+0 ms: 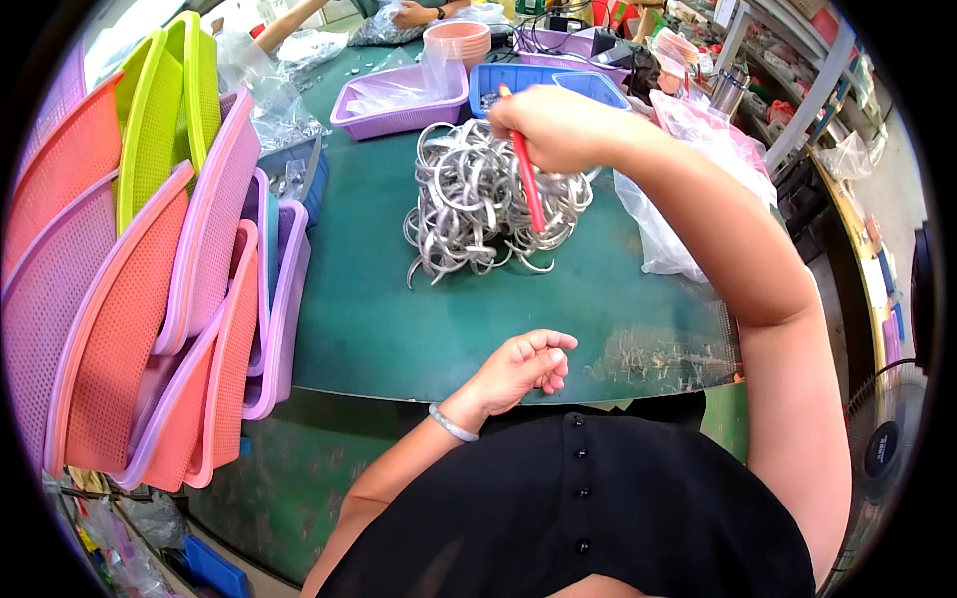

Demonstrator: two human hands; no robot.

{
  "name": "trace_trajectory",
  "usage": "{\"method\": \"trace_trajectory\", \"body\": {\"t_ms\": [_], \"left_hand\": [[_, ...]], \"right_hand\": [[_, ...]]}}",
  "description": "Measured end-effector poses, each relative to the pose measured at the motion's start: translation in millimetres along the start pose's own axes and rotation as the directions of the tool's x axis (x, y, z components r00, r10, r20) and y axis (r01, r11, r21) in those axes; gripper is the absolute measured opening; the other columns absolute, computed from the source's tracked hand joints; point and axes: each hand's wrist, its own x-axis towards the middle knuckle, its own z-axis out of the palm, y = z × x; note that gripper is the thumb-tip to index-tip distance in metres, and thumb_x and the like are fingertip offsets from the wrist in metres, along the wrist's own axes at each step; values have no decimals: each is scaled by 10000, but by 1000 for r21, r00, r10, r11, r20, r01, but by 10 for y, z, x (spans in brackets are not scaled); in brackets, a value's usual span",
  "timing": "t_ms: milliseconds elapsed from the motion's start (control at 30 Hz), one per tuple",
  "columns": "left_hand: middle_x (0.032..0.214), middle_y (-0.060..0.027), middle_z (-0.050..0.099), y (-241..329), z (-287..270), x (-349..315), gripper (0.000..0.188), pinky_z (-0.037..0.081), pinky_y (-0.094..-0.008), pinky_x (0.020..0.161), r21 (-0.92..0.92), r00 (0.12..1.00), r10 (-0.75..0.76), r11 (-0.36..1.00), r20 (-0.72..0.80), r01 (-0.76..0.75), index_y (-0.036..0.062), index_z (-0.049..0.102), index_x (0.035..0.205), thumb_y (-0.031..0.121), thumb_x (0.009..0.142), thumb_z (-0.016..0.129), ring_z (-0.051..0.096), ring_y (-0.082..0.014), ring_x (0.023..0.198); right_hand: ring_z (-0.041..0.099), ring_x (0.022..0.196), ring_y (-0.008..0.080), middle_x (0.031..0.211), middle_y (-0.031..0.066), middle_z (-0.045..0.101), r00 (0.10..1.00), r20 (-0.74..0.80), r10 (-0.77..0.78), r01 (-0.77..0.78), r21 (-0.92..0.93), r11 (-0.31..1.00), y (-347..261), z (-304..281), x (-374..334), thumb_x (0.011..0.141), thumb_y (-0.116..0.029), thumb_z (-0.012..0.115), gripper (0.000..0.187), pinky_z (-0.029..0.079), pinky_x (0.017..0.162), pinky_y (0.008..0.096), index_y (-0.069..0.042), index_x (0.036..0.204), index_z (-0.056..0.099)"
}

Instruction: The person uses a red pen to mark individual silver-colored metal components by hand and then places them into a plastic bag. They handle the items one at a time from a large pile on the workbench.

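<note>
From the head view, our right hand (553, 125) is stretched out over the far middle of the green tabletop (399, 329), closed around a red stick-like tool (526, 179) whose lower end dips into the pile of silver metal rings (483, 204). The pile sits in a tangled heap at the centre of the tabletop, well apart from our body. Our left hand (523, 367) rests at the near edge of the tabletop, fingers loosely curled and holding nothing, with a silver bangle (452, 424) on its wrist.

To the left, a leaning stack of pink, purple and green mesh trays (150, 289) stands on edge just beside the tabletop. Beyond the pile lie a purple basket (399, 105) and a blue basket (543, 82), and a clear plastic bag (673, 224) sags on the right under our forearm. Another person's hands work at the far end.

We judge the tangle to be the main risk: the rings hook into one another, so lifting with the tool could drag several along and scatter them across the tabletop or off its edge. Our right forearm could also snag the bag.
</note>
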Motion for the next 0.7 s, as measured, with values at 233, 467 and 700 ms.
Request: {"method": "trace_trajectory", "body": {"t_ms": [233,467,700], "left_hand": [[811,-31,559,-14,18,-34,244,451,-212,616,69,994,98,993,-40,-96,16,512,1105,130,891,482,536,-90,676],[763,-4,567,10,-8,-204,182,436,-194,584,459,863,414,851,-289,-255,19,572,1019,110,876,506,530,-65,637],[800,-3,516,81,-259,-274,194,405,-162,603,670,489,782,602,-386,-435,-13,491,1026,15,836,518,469,-44,671]], "right_hand": [[574,742,369,742,196,592,975,-186,118,-101,98,990,-31,270,-594,699,-8,523,214,448,632,424,-14,910,554],[575,746,368,741,189,585,971,-191,147,-125,125,984,-43,332,-664,690,14,524,212,443,640,417,-18,897,553],[575,751,369,765,201,581,968,-97,233,-220,125,967,-62,504,-927,711,6,512,244,447,655,411,-10,954,522]]}}
